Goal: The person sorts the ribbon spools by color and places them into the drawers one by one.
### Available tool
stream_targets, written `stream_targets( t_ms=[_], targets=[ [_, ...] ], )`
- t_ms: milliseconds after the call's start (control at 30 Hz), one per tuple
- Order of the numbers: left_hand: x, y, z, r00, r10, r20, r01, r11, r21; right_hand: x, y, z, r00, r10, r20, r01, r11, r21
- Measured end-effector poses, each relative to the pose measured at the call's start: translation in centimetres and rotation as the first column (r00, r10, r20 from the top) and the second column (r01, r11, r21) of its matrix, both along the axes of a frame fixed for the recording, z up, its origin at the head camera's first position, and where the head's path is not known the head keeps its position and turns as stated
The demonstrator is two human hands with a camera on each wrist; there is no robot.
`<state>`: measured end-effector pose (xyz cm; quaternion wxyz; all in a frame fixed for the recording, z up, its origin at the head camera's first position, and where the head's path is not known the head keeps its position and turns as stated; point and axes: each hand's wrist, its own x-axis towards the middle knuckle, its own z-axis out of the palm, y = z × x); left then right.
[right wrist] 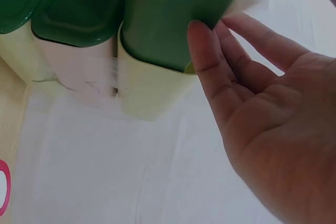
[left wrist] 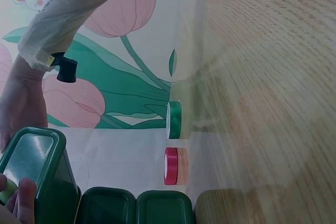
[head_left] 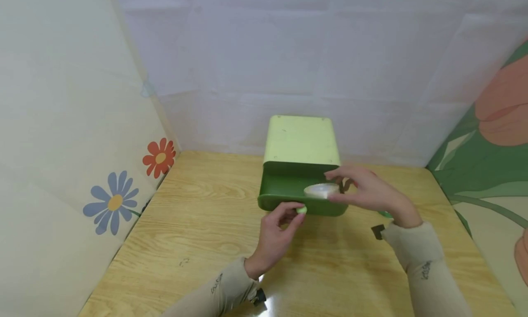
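The top green drawer (head_left: 284, 182) of a small pale-yellow cabinet (head_left: 303, 138) is pulled out toward me. My left hand (head_left: 274, 234) pinches the light green knob (head_left: 302, 210) on its front between thumb and fingers. At the drawer's right end, my right hand (head_left: 367, 191) holds a white, round, shallow thing with a beaded-looking edge (head_left: 317, 190), tilted at the opening. Whether it touches the drawer bottom is hidden. The right wrist view shows the right thumb (right wrist: 202, 51) by the green drawer wall (right wrist: 163, 19), with the white thing blurred behind the fingers.
A green ribbon roll (left wrist: 174, 120) and a red ribbon roll (left wrist: 170, 166) stand on the wooden table (head_left: 198, 207), right of the cabinet. Two more green drawers (left wrist: 107, 205) sit under the pulled one. A white sheet (head_left: 247, 69) hangs behind; flowered panels flank the table.
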<state>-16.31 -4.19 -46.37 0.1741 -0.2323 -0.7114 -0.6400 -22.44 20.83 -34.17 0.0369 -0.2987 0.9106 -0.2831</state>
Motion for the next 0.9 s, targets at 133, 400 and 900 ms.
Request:
stream_targets(
  t_ms=[133,400,900],
  targets=[
    [0.0,0.0,0.2,1.000,-0.005,0.024,0.005,1.000,-0.007,-0.1,-0.1,-0.1,1.000,0.017,-0.013,-0.017,1.000,-0.012],
    [0.1,-0.1,0.3,0.999,-0.011,0.051,0.011,1.000,-0.012,-0.2,0.2,-0.1,0.999,0.014,-0.044,-0.014,1.000,-0.019],
    [0.2,-0.2,0.4,1.000,-0.007,0.025,0.007,1.000,-0.022,-2.4,0.6,-0.2,0.982,-0.153,-0.109,0.122,0.961,-0.247]
  ],
)
